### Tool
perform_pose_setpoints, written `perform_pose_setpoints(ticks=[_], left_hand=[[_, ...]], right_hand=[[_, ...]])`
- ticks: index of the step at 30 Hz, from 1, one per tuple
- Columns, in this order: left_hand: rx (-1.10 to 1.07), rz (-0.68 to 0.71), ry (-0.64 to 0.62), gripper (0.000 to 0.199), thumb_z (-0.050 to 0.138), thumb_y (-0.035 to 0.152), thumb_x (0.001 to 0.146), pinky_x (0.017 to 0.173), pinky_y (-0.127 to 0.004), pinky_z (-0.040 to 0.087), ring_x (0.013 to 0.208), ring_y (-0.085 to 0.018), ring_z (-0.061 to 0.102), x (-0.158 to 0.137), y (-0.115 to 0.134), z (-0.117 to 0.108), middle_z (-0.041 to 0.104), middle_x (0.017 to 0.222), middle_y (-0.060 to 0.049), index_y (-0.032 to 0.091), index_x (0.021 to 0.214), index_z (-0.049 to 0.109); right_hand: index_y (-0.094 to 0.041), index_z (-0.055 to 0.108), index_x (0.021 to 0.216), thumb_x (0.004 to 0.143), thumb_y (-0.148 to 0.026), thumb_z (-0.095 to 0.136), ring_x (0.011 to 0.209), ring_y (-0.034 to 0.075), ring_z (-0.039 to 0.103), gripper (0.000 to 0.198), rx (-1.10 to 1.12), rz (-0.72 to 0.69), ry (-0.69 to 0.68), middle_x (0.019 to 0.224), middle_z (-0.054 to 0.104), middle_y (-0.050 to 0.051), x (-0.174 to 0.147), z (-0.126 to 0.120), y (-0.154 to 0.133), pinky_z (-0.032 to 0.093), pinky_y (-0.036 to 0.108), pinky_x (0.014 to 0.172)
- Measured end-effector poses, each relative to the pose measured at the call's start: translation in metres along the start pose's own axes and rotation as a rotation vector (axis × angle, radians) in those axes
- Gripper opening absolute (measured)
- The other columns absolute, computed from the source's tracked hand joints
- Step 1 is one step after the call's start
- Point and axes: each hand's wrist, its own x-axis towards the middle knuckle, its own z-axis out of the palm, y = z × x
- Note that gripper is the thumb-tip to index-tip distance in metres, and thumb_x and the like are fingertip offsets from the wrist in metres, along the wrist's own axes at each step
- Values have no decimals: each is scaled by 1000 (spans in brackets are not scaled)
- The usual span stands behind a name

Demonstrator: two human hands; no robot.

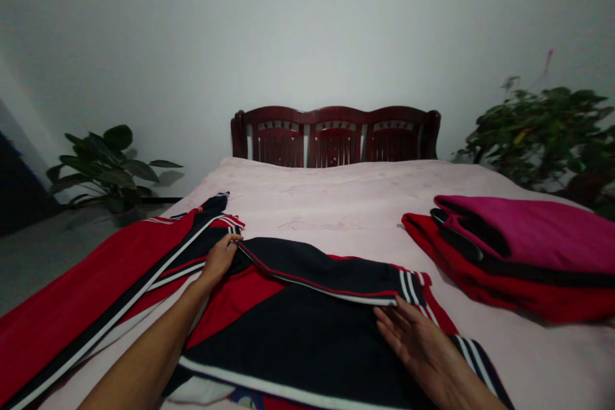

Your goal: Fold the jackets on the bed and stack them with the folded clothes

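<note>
A navy, red and white track jacket (pixel 327 333) lies spread on the bed in front of me, one sleeve (pixel 317 267) folded across its upper part. My left hand (pixel 222 261) pinches the jacket at the left end of that sleeve; the fingertips are partly hidden. At the other end, by the white-striped cuff, my right hand (pixel 418 343) has its fingers stretched out and touches the sleeve's lower edge. Beside my left arm lie red and navy track pants (pixel 120 256) with a white side stripe, running off toward the lower left.
On the right, folded magenta and red garments (pixel 523 237) are stacked on the pink bedsheet (pixel 317 198). A dark wooden headboard (pixel 336 134) stands against the wall. Leafy plants flank the bed, one at left (pixel 106 163) and one at right (pixel 542 134).
</note>
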Motion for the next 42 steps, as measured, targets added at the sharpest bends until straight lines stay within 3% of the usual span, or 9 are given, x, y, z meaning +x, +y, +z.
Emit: perform_pose_setpoints(ticks=[7, 13, 19, 23, 26, 28, 35, 39, 42], left_hand=[[-32, 78, -84, 28, 54, 31, 73, 71, -28, 50, 80, -21, 68, -1, -5, -18, 73, 84, 1, 24, 94, 71], [-27, 104, -80, 25, 44, 24, 73, 67, -27, 49, 75, -20, 65, -1, -6, -32, 68, 71, 2, 22, 84, 67], [45, 106, -206, 17, 49, 22, 68, 68, -26, 47, 75, -19, 65, -14, -6, -29, 69, 71, 3, 24, 74, 66], [85, 106, -224, 32, 56, 20, 66, 81, -28, 48, 91, -22, 67, -16, -3, -29, 74, 95, 1, 26, 96, 69], [103, 93, -209, 39, 53, 16, 65, 83, -27, 47, 95, -22, 67, -13, 2, -31, 74, 98, 0, 26, 100, 69], [108, 90, -189, 34, 50, 16, 66, 78, -27, 47, 88, -21, 68, -10, 8, -32, 74, 92, 0, 25, 92, 70], [43, 123, -139, 23, 42, 28, 73, 60, -25, 44, 66, -17, 59, -11, 26, -59, 64, 72, 2, 21, 81, 63], [-1, 147, -176, 20, 43, 30, 74, 65, -26, 46, 71, -17, 59, -32, 20, -79, 63, 74, 1, 21, 79, 60], [14, 174, -347, 15, 45, 25, 73, 71, -26, 46, 75, -18, 60, -58, 7, -79, 63, 76, 1, 22, 75, 60]], right_hand=[[-17, 56, 90, 90, -15, 56, 45, 11, 62, 1, -126, 81, 98, 61, 65, 0, 21, 15, -52, 54, 18, 44], [-19, 56, 85, 83, -8, 56, 47, 9, 59, 11, -50, -334, -64, 63, 64, -3, 20, 17, -86, 52, 16, 44], [-16, 58, 94, 69, -8, 61, 52, 17, 62, 26, -644, -278, 134, 60, 62, 0, 63, -30, -73, 51, 27, 47], [-18, 58, 124, 72, -18, 60, 101, 30, 65, 52, -1332, -1030, 169, 115, 67, 14, 62, -43, -73, 54, 46, 84], [-24, 58, 131, 71, -7, 51, 129, 33, 48, 63, -1819, -1433, -143, 138, 56, 11, 60, -38, -65, 40, 51, 104], [-23, 58, 132, 70, -1, 48, 126, 31, 50, 66, -1998, -1449, -298, 135, 59, 10, 66, -30, -59, 40, 49, 103], [-18, 71, 103, 79, -6, 48, 92, 25, 59, 35, -2121, -1413, -218, 100, 69, 11, 76, -11, -90, 46, 38, 81], [-20, 69, 114, 74, -3, 49, 104, 27, 57, 48, -1903, -1574, -145, 114, 67, 11, 62, -37, -105, 45, 40, 90], [-25, 71, 111, 79, -5, 47, 102, 25, 61, 45, -1906, -1488, -344, 112, 70, 8, 61, -63, -98, 47, 40, 90]])
